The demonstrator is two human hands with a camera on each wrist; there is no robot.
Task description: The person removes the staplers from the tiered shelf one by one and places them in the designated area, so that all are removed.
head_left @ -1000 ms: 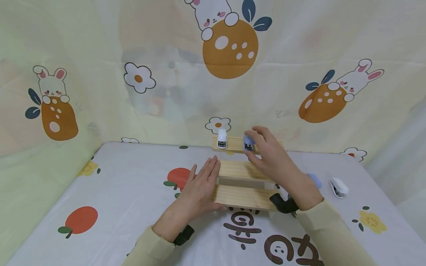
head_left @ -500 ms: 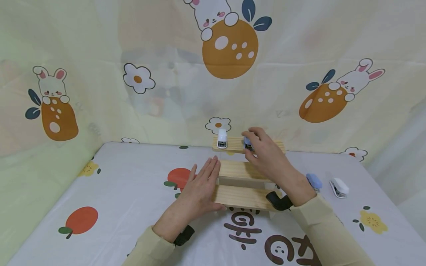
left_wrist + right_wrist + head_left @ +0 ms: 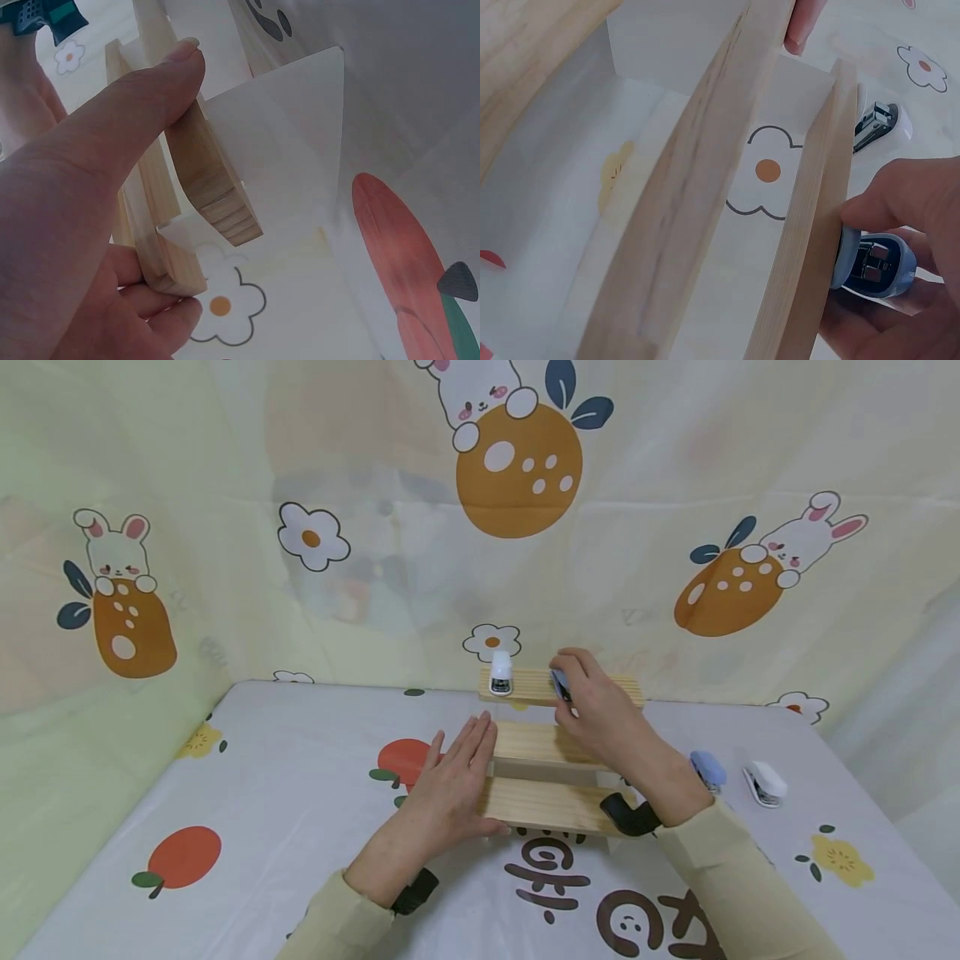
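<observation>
In the head view, a tiered wooden rack (image 3: 555,804) with light boards and pale side panels stands mid-table. My left hand (image 3: 450,785) holds its left end, the thumb over the front board (image 3: 214,176) and the fingers by the board behind. At the top board (image 3: 528,681), my right hand (image 3: 600,706) grips a small blue stapler (image 3: 881,262) between thumb and fingers; the hand covers much of it in the head view. The stapler looks tilted, close to or on that board. A white stapler (image 3: 500,674) stands upright to its left.
Right of the rack, another blue stapler (image 3: 708,771) and a white stapler (image 3: 765,783) lie on the printed tablecloth (image 3: 285,793). A patterned curtain (image 3: 375,593) hangs just behind the top board.
The blue stapler in my right hand has turned and tilted. My right forearm has shifted slightly left, showing more of the blue stapler on the table. The left hand stays put.
</observation>
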